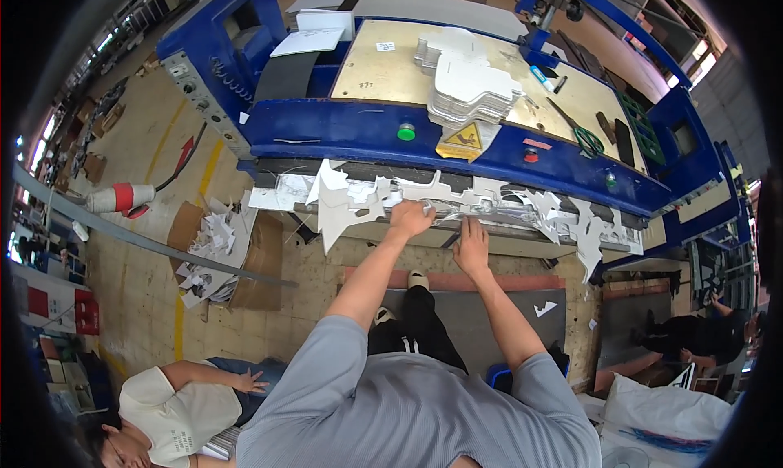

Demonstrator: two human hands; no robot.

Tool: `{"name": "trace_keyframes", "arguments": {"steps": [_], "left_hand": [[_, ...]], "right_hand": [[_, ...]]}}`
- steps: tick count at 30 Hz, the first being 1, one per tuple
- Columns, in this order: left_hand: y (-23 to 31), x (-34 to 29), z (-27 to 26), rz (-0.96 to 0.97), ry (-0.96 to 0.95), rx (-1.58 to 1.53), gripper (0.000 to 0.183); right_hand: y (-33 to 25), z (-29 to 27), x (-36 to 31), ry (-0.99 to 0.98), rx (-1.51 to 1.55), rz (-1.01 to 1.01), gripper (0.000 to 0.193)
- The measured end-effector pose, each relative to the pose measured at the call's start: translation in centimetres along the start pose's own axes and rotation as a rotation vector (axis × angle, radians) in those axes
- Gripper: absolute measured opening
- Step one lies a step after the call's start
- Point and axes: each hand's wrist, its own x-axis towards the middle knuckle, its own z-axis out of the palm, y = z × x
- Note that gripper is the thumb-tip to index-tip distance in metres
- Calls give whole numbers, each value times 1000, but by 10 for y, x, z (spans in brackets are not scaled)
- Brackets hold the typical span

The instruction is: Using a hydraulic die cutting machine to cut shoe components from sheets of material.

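Along the front ledge of a blue press lies a ragged strip of white cut-out board scrap (pixel 333 200) with holes and pointed ends. My left hand (pixel 412 218) is closed at the front edge of this scrap, its fingers curled over; exactly what lies under the fingertips is hidden. A little to the right, my right hand (pixel 471 246) rests at the ledge's edge with its fingers stretched forward, touching the border near the scrap. More jagged scrap (pixel 586 233) hangs over the edge at the right. Beyond the blue beam, cut white board pieces (pixel 473 83) stand stacked on the pale bed.
The blue beam (pixel 326 124) carries a green button (pixel 405 131) and a red button (pixel 531 155). Green-handled scissors (pixel 587 142) and a blue marker (pixel 541 78) lie on the bed. A cardboard box of scraps (pixel 269 260) stands left. One person (pixel 183 411) is lower left, another (pixel 701 337) far right.
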Motion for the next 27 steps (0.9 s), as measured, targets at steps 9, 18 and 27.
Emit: {"name": "trace_keyframes", "arguments": {"steps": [9,18,27], "left_hand": [[-1,-6,7,12,48,-15,48],[-13,-71,26,-3,-81,-176,43],[-187,-75,-77,-183,357,-235,44]], "right_hand": [[-1,5,13,-168,-90,128,58],[-3,-58,-34,-760,3,-136,65],[-120,-70,161,-948,524,-253,43]]}}
